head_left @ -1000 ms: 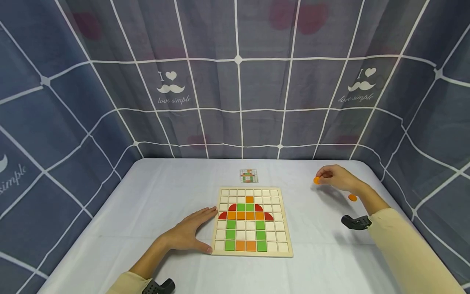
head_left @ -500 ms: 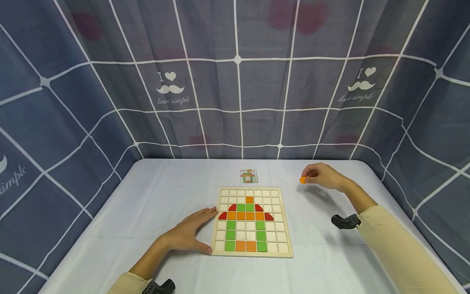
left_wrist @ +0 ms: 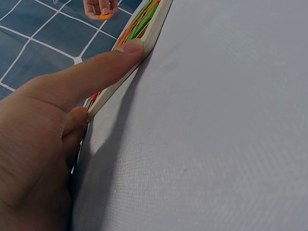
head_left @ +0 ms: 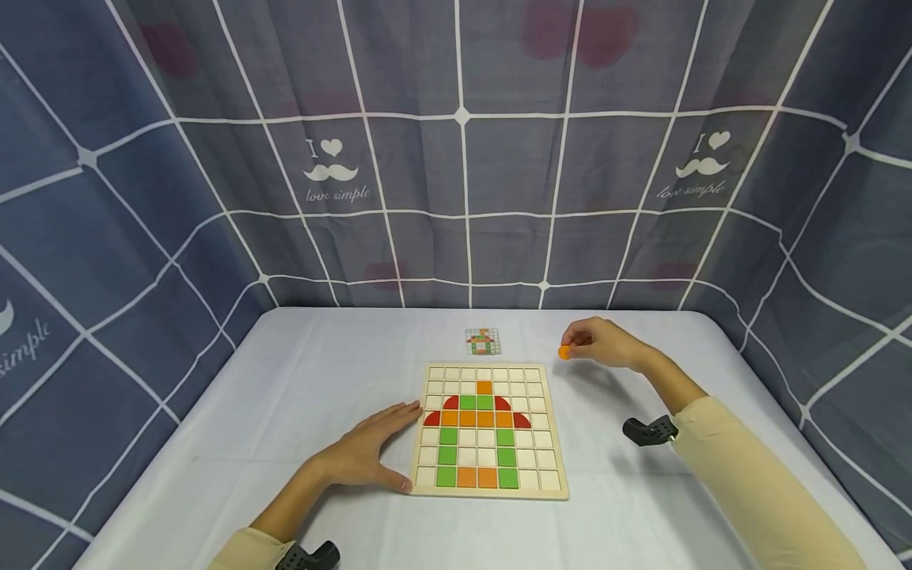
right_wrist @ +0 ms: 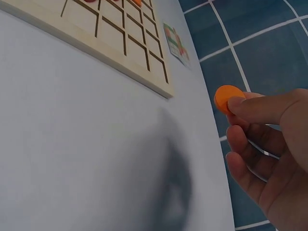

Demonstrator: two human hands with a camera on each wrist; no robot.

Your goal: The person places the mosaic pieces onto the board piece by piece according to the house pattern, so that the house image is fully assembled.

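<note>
My right hand (head_left: 604, 342) pinches a round orange disc (right_wrist: 228, 98) between thumb and forefinger. It is held above the white table, up and to the right of a wooden grid board (head_left: 537, 475). The other fingers of that hand curl loosely, as the right wrist view shows. My left hand (head_left: 363, 451) is spread along the board's left side, its thumb (left_wrist: 103, 72) and fingertips touching the edge. Green and orange squares and red quarter-round pieces sit in the board's cells, forming a figure. Its topmost piece is an orange square (head_left: 484, 387) in the second row.
Behind the board lies a small pattern card (head_left: 483, 341) with a similar coloured figure on a grid. A white cloth covers the table (head_left: 342, 340). A dark checked curtain (head_left: 506, 166) closes off the back and both sides.
My right hand has moved left with the orange disc, towards the board. A second orange disc, seen on the table at first, is now hidden behind the right forearm. My left hand stays put.
</note>
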